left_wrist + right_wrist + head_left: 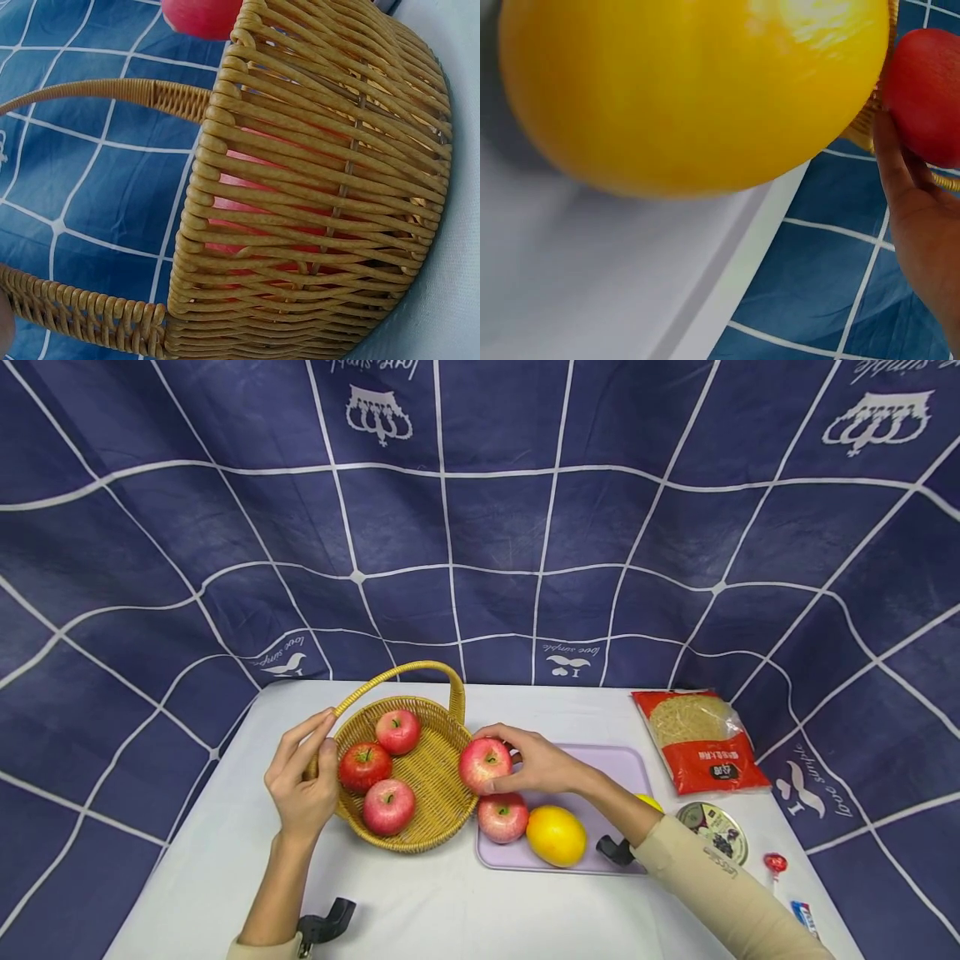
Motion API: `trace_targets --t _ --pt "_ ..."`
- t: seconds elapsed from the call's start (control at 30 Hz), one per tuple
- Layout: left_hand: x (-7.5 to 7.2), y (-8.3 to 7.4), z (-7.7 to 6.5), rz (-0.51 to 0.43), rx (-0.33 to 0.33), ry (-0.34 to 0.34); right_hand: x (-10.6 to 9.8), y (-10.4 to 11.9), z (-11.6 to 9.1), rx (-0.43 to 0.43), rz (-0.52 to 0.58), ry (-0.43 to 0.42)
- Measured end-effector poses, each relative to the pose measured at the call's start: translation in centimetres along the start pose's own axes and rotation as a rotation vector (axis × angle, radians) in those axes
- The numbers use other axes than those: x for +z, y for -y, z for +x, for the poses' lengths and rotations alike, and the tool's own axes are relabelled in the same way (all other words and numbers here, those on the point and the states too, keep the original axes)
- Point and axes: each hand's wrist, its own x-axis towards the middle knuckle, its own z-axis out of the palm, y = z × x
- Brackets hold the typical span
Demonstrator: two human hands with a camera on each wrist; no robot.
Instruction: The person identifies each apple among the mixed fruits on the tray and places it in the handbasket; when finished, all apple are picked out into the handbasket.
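A woven basket [431,768] with an arched handle [405,668] stands on the table, and three red apples [388,807] lie in its left half. My left hand [303,781] holds the left side of the handle between fingers and thumb; in the left wrist view only a bit of skin shows beside the handle [82,307]. With my right hand [540,762] I grip another apple [483,764] at the basket's right rim, above the tray. The right wrist view shows the fingers against this apple [926,97].
On a lilac tray [615,760] lie an apple [502,818], a yellow fruit [557,837] and another yellow thing, partly hidden by my right forearm. Farther right are a red food bag [701,743], a round tin [716,831], a lollipop [776,862] and a small blue packet [804,917].
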Motion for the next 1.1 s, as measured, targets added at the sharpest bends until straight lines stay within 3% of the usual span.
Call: trace_targets --t 0.47,0.87,1.1 --pt "0.0 -0.1 0.0 -0.003 0.000 -0.001 1.5 2.0 1.4 -0.057 -0.079 0.078" --pt "-0.1 -0.2 0.1 -0.010 -0.007 0.008 3.2 2.7 3.0 -0.061 -0.264 0.164" --pt "0.0 -0.1 0.1 -0.015 -0.005 0.007 3.8 2.7 4.2 -0.108 -0.353 0.252"
